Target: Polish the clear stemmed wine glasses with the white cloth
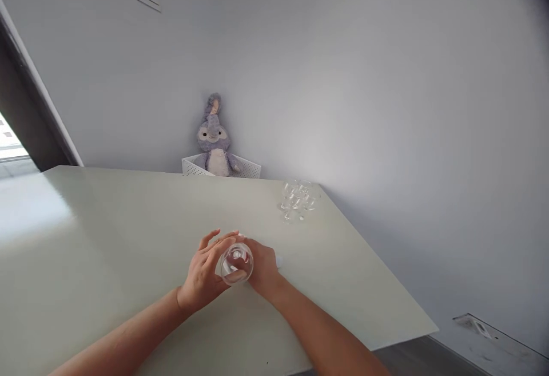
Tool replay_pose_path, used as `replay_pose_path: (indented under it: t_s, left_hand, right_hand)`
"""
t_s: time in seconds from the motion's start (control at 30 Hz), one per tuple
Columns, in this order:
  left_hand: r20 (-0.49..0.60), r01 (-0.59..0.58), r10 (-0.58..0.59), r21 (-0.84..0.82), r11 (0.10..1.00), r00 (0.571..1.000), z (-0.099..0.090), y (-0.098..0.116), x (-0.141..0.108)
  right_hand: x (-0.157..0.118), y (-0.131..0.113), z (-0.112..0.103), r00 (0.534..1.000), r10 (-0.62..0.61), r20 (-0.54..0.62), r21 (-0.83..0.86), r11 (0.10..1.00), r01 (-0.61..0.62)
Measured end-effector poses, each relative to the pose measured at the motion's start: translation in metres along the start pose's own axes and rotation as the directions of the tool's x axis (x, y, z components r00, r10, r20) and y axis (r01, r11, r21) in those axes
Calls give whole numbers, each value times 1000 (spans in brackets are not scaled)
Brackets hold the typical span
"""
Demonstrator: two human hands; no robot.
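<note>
A clear drinking glass (237, 264) is held over the table, its round mouth turned up toward me. My left hand (209, 267) curves around the glass's left side, thumb near the bottom and fingers over the far side. Against the right side of the glass is my right hand (262, 264), curled with its back toward me. Its fingers are mostly hidden behind the glass and the left hand. A small white thing (279, 261) peeks out just right of the right hand; its kind cannot be made out.
Several small clear stemmed glasses (295, 200) stand grouped near the table's back right corner. The pale table (128, 233) ends at a slanting right edge. Behind it a purple plush toy (217, 141) sits in a white perforated basket (251, 169) against the wall.
</note>
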State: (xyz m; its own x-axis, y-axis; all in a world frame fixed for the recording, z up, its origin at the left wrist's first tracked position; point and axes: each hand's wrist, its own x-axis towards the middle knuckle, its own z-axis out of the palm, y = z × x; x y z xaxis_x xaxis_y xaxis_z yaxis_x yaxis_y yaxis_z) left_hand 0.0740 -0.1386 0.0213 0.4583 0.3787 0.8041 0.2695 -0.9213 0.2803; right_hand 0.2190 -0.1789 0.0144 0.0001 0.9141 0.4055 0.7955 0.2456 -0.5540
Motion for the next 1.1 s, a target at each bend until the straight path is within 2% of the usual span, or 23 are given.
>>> replay_pose_path:
  t_s: [0.13,0.2,0.27,0.33,0.4,0.47,0.53,0.67,0.87,1.1]
  left_hand:
    - [27,41,-40,-9,999,999,4,3,-3]
    - [-2,96,-96,21,995,995,7,2,-5]
    - [31,175,-177,75,982,984,12,-2,-9]
    - [156,210,-229,127,969,961,16,-8,-12]
    - [318,189,-225,141,972,921,20,-14,-15]
    - [439,159,-198,124,980,877,22,-18,-17]
    - [500,168,-203,114,979,842,23,-21,-18]
    - [502,240,-271,127,963,821,23,-25,-22]
    - [497,309,-322,110,945,806,22,-27,-21]
    - [513,326,-328,98,940,793,24,-31,-23]
  right_hand:
    - [-3,-1,6,1000,-7,-3,6,1000,7]
    - [-1,0,4,997,45,-67,111,993,-38]
    - [5,5,-5,977,123,-172,227,970,-82]
    - [14,18,-19,942,195,-274,265,957,-121]
    - [24,38,-36,892,277,-356,236,951,-201]
    - [31,61,-52,828,398,-394,166,917,-362]
    - [36,84,-63,764,513,-392,93,848,-521]
    - [36,117,-71,684,619,-385,39,751,-659]
    - [30,140,-68,593,720,-361,0,636,-772]
    - [31,150,-65,569,752,-334,-89,576,-813]
